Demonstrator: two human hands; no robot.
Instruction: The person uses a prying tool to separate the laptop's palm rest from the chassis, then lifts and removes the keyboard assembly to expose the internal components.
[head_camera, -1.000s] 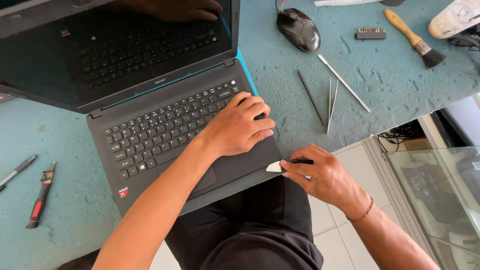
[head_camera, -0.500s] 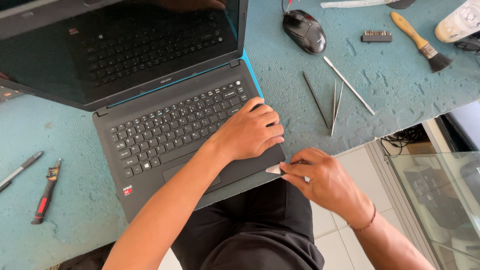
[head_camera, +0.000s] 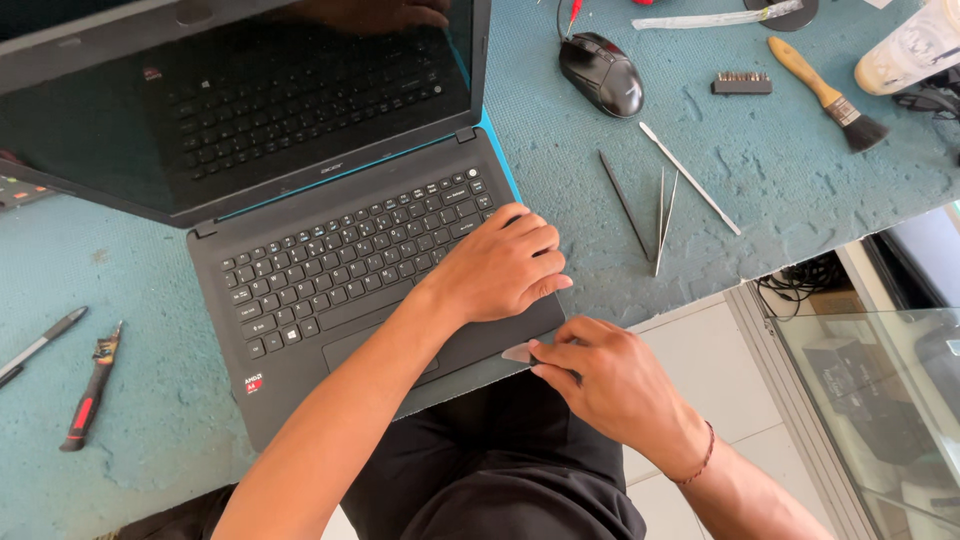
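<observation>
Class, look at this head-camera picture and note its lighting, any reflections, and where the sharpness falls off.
Head view: even daylight, with soft shadows under the left hand on the laptop; the dark screen mirrors the keyboard; the right hand at the laptop's front edge is sharp; the glass case at lower right shows hazy reflections.

The laptop's dark, unlit screen (head_camera: 250, 100) tilts back upper left; a small red-white sticker (head_camera: 254, 383) marks its palmrest.
</observation>
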